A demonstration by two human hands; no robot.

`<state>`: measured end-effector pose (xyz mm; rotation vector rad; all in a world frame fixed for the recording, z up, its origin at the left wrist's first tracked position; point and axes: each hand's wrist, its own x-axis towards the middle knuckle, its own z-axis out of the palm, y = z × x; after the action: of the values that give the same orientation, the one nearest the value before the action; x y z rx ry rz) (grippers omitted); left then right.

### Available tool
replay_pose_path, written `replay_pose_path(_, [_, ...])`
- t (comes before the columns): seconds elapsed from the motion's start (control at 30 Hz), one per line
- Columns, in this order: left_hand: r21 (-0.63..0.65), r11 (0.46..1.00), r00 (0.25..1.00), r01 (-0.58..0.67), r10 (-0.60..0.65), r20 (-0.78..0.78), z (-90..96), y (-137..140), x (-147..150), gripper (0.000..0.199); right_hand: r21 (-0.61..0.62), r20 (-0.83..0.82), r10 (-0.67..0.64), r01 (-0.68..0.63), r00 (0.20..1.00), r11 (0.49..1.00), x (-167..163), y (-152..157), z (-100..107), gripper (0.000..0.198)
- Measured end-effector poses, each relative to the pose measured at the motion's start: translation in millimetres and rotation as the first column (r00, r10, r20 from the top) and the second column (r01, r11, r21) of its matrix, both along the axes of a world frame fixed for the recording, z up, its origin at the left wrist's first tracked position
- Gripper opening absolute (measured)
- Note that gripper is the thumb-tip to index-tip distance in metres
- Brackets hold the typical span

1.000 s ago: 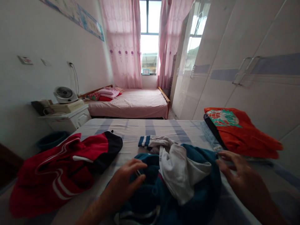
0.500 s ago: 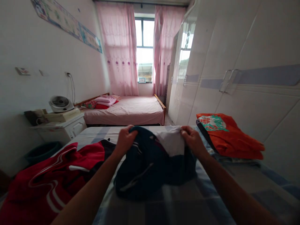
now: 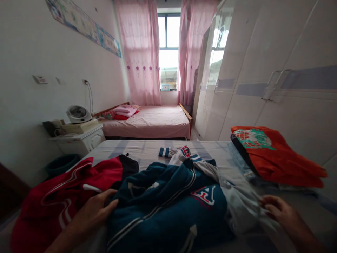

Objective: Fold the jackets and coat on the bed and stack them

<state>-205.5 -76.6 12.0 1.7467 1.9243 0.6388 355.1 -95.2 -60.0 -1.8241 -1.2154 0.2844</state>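
Observation:
A dark teal jacket with a white-edged zip, a letter A patch and pale grey sleeves lies spread on the near bed. My left hand is at its left edge, thumb and fingers closed on the fabric there. Out to the right, my right hand pinches a pale grey sleeve and pulls it sideways; this part is slightly blurred. The other sleeve, with striped cuff, lies bunched beyond the collar. Left of the jacket, partly behind my left forearm, is a red garment with white stripes.
Folded clothes with an orange shirt on top are stacked at the right of the near bed. Farther off stands a pink-covered bed. A white cabinet with a fan is at left; wardrobes line the right.
The jacket, bunched and held up between both hands before, now lies spread out on the bed. My hands have moved apart and nearer, the right one out along the sleeve.

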Motion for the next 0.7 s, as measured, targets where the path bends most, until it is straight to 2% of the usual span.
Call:
replay_pose_path(0.07, [0.021, 0.999, 0.991, -0.040, 0.043, -0.126, -7.5, 0.7, 4.4, 0.040, -0.123, -0.059, -0.075, 0.068, 0.995, 0.990, 0.4, -1.6, -2.9, 0.011])
replay_pose_path(0.13, [0.115, 0.992, 0.973, -0.047, 0.072, -0.221, -6.9, 12.2, 16.8, 0.050, -0.146, -0.018, -0.061, 0.058, 0.998, 0.988, -14.7, 4.0, 6.3, 0.030])
replay_pose_path(0.2, [0.180, 0.981, 0.957, 0.070, -0.015, -0.290, -5.0, 31.7, 35.1, 0.058, -0.142, 0.113, 0.051, -0.035, 0.992, 0.989, -41.2, 14.4, 17.9, 0.052])
replay_pose_path(0.27, [0.163, 0.968, 0.921, 0.190, -0.119, -0.370, -5.5, 54.4, 55.2, 0.064, -0.189, 0.260, 0.158, -0.110, 0.953, 0.976, -70.2, 26.7, 24.6, 0.065])
replay_pose_path(0.4, [0.053, 0.941, 0.855, 0.333, -0.278, -0.437, -9.9, 91.0, 87.0, 0.063, -0.311, 0.425, 0.234, -0.102, 0.875, 0.945, -104.0, 49.7, 18.2, 0.070])
replay_pose_path(0.57, [0.080, 0.913, 0.854, 0.401, -0.340, -0.393, -1.1, 115.0, 115.5, 0.064, -0.196, 0.262, 0.181, -0.132, 0.948, 0.972, -87.5, 66.5, 6.5, 0.039])
replay_pose_path(0.63, [0.073, 0.901, 0.853, 0.427, -0.375, -0.362, 4.0, 125.4, 129.6, 0.062, -0.145, 0.220, 0.092, -0.061, 0.971, 0.988, -73.0, 67.2, 6.6, 0.045])
replay_pose_path(0.7, [0.026, 0.888, 0.846, 0.459, -0.428, -0.317, 5.3, 137.8, 145.4, 0.060, -0.066, 0.109, -0.035, 0.042, 0.993, 0.997, -59.4, 64.6, 6.9, 0.056])
